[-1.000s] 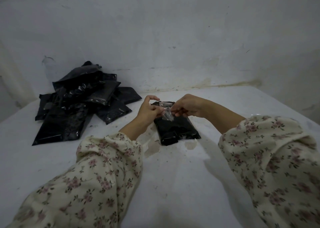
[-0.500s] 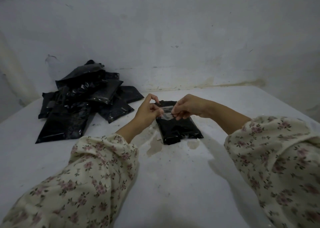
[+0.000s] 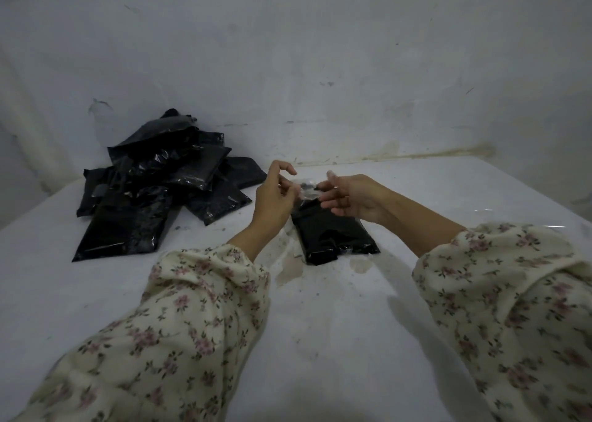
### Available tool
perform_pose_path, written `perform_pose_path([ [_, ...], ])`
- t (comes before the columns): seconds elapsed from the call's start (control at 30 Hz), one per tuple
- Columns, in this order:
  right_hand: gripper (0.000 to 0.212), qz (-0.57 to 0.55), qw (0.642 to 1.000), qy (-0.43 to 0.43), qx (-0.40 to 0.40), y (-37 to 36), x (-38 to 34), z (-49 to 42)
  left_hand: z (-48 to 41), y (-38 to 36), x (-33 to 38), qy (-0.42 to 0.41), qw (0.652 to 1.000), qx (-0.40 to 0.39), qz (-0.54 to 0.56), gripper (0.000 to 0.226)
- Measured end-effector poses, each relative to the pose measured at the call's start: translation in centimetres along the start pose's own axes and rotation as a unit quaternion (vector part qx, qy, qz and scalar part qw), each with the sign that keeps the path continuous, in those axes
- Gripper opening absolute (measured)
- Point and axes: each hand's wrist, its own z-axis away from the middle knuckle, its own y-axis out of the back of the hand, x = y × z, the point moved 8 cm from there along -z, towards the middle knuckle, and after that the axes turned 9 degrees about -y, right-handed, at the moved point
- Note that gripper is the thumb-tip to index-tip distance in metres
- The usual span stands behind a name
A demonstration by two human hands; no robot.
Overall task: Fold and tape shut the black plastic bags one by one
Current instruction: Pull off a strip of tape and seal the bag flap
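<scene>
A folded black plastic bag (image 3: 331, 234) lies flat on the white table (image 3: 320, 325) in the middle. Above its far end, a strip of clear tape (image 3: 307, 190) stretches between my two hands. My left hand (image 3: 275, 197) pinches the tape's left end with thumb and forefinger. My right hand (image 3: 352, 195) pinches the right end, its other fingers loosely spread. The tape hangs just over the bag's top edge; whether it touches the bag is unclear.
A heap of several black plastic bags (image 3: 160, 181) lies at the left back of the table, against the white wall (image 3: 320, 69). Brownish stains (image 3: 290, 267) mark the table just in front of the single bag.
Both hands have lifted slightly and drawn a little apart, stretching the tape flatter above the bag's far end. My right fingers have opened out more.
</scene>
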Motion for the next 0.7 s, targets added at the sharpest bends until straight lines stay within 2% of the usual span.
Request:
perform_pose_path([
  [0.07, 0.035, 0.043, 0.998, 0.015, 0.045, 1.2, -0.3, 0.3, 0.0, 0.2, -0.3, 0.005, 1.0, 0.005, -0.002, 0.032],
  [0.17, 0.024, 0.143, 0.977, 0.128, 0.089, 1.3, -1.8, 0.9, 0.3, 0.0, -0.2, -0.002, 1.0, 0.008, -0.005, 0.039],
  [0.27, 0.012, 0.27, 0.924, 0.244, 0.116, -0.3, -3.3, 1.3, 0.5, -0.6, 0.0, 0.0, 1.0, 0.01, 0.008, 0.044],
  [0.37, 0.018, 0.367, 0.867, 0.291, 0.17, -1.2, -3.8, 1.6, 0.5, -0.9, 0.2, 0.004, 1.0, 0.015, 0.021, 0.039],
  [0.47, 0.02, 0.417, 0.819, 0.327, 0.219, -1.6, -4.0, 2.4, 0.6, -1.0, 0.2, 0.028, 0.997, 0.028, 0.06, 0.03],
  [0.6, 0.018, 0.444, 0.761, 0.389, 0.269, -2.2, -4.1, 3.6, 0.7, -1.3, -0.7, 0.097, 0.984, 0.043, 0.141, 0.033],
  [0.7, 0.018, 0.438, 0.744, 0.421, 0.279, -2.7, -3.7, 3.9, 0.8, -1.5, -1.2, 0.136, 0.969, 0.06, 0.2, 0.036],
])
